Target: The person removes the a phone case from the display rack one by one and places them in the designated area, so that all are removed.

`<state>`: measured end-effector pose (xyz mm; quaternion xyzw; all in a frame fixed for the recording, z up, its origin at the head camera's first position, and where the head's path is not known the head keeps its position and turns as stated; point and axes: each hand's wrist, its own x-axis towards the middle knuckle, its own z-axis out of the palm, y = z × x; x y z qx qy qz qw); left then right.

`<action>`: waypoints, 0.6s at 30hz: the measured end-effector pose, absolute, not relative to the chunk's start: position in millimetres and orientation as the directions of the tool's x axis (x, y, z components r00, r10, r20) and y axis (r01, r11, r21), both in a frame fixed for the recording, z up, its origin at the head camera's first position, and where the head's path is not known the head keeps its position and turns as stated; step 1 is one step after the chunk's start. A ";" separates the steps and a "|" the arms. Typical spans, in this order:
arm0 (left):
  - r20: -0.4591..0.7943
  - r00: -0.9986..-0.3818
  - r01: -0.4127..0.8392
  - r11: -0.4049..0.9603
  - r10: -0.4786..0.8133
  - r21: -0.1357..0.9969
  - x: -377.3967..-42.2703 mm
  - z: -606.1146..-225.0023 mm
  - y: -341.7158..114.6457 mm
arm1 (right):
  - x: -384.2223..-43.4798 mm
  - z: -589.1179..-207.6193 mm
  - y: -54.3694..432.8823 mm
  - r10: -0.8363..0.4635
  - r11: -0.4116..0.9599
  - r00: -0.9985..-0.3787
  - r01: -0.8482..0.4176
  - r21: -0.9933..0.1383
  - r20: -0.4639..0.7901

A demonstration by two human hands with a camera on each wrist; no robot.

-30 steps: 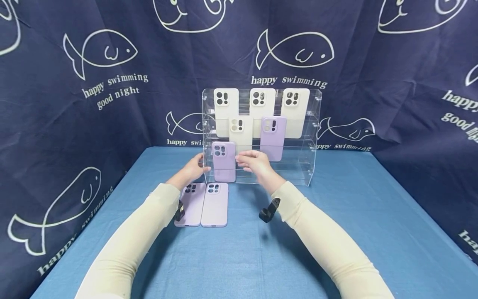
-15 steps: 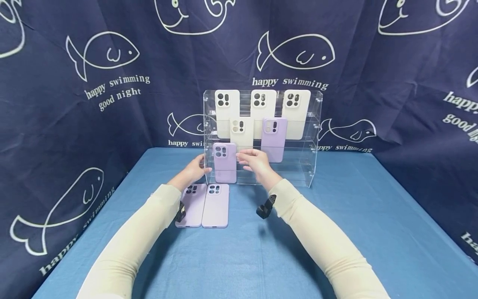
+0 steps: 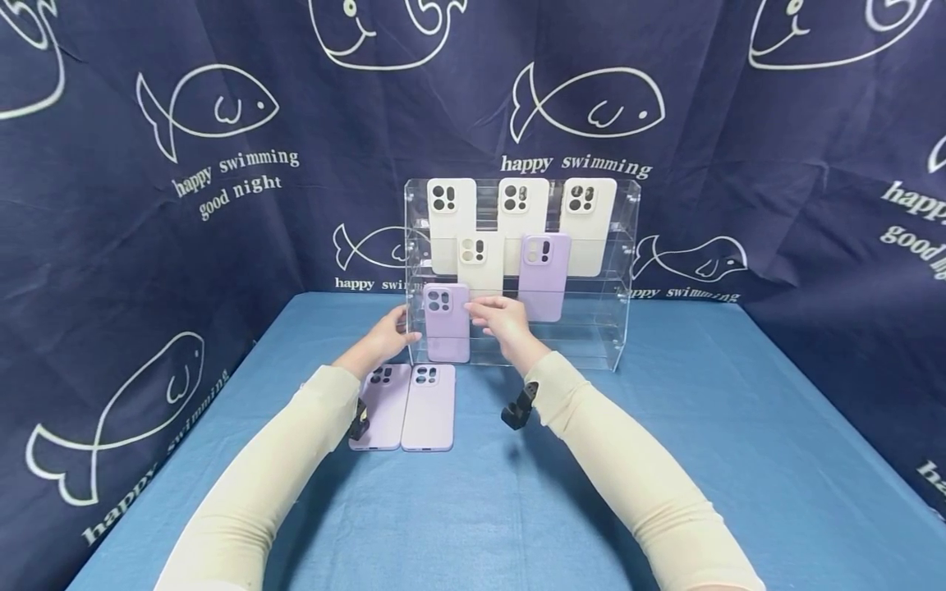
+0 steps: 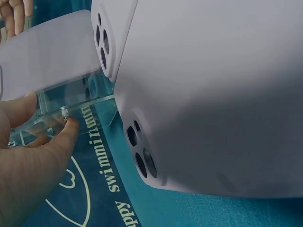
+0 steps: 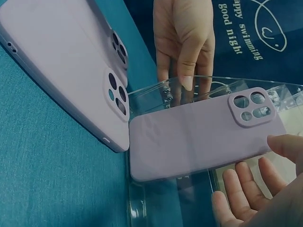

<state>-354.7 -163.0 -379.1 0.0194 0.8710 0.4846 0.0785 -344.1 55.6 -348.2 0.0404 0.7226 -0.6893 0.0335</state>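
A clear acrylic display stand (image 3: 591, 335) holds upright phone cases. My left hand (image 3: 384, 333) grips the stand's left side panel, thumb on one side and fingers on the other in the left wrist view. On the bottom tier leans a purple phone case (image 3: 447, 324). At that case's right edge is my right hand (image 3: 506, 320); its thumb touches the edge near the camera cutout in the right wrist view. Its other fingers (image 5: 240, 189) are spread beside the case. Two more purple cases, a left one (image 3: 386, 410) and a right one (image 3: 430, 410), lie side by side before the stand.
Higher on the stand stand several cream cases, including one at the top left (image 3: 452, 226), and a purple case (image 3: 544, 279) on the middle tier. A blue cloth (image 3: 473, 509) covers the table. A dark fish-print curtain (image 3: 414, 107) hangs behind.
My right forearm and wrist have shifted slightly left, its fingertips staying at the purple case's edge. My left hand keeps its grip on the stand. The head view has drifted slightly.
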 end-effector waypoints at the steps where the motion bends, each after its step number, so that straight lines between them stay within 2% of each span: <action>1: -0.117 -0.987 -0.041 0.529 0.110 0.848 -354.8 -379.4 -162.9 | -344.2 -348.4 55.2 0.013 0.052 -0.994 0.105 -0.993 -0.105; 11: -0.114 -0.987 -0.038 0.532 0.111 0.846 -356.1 -382.3 -162.7 | -349.0 -353.7 51.9 -0.002 0.140 -0.989 0.149 -0.979 -0.151; 18: -0.112 -0.988 -0.036 0.536 0.109 0.843 -355.3 -380.1 -162.9 | -349.4 -351.7 51.1 -0.027 0.124 -0.987 0.156 -0.980 -0.161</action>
